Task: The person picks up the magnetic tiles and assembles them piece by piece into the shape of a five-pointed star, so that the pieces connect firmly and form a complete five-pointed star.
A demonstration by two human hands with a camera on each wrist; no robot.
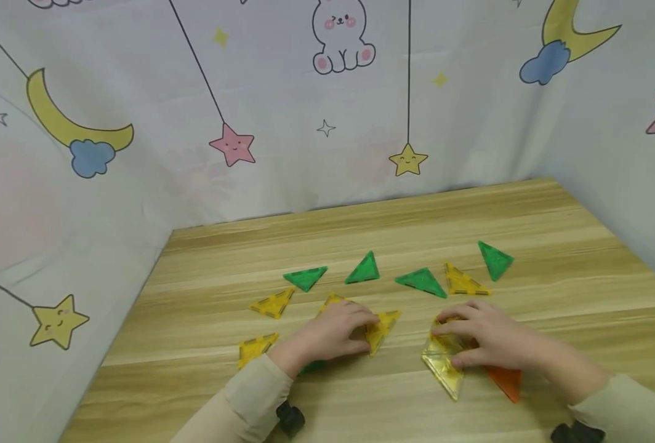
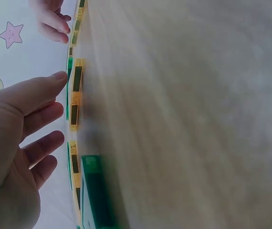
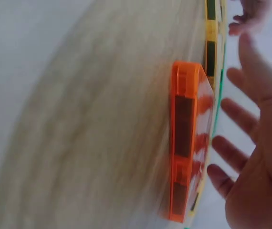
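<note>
My left hand (image 1: 333, 332) is over the table, its fingertips at the left edge of a yellow triangular magnetic tile (image 1: 383, 330). Its fingers are bent loosely and apart in the left wrist view. Partly hidden by this hand are another yellow tile (image 1: 332, 300) and a green tile (image 1: 313, 367). My right hand (image 1: 488, 338) reaches over two pale yellow translucent triangular tiles (image 1: 445, 374) that lie edge to edge, its fingertips on or just above them. An orange triangular tile (image 3: 183, 129) lies under that hand. The right wrist view has its fingers spread.
Several green triangular tiles (image 1: 364, 269) lie in a row farther back, with a yellow tile (image 1: 465, 281) among them. Two more yellow tiles (image 1: 274, 303) lie at the left. A patterned cloth (image 1: 305, 172) surrounds the back and sides of the wooden table (image 1: 239, 246).
</note>
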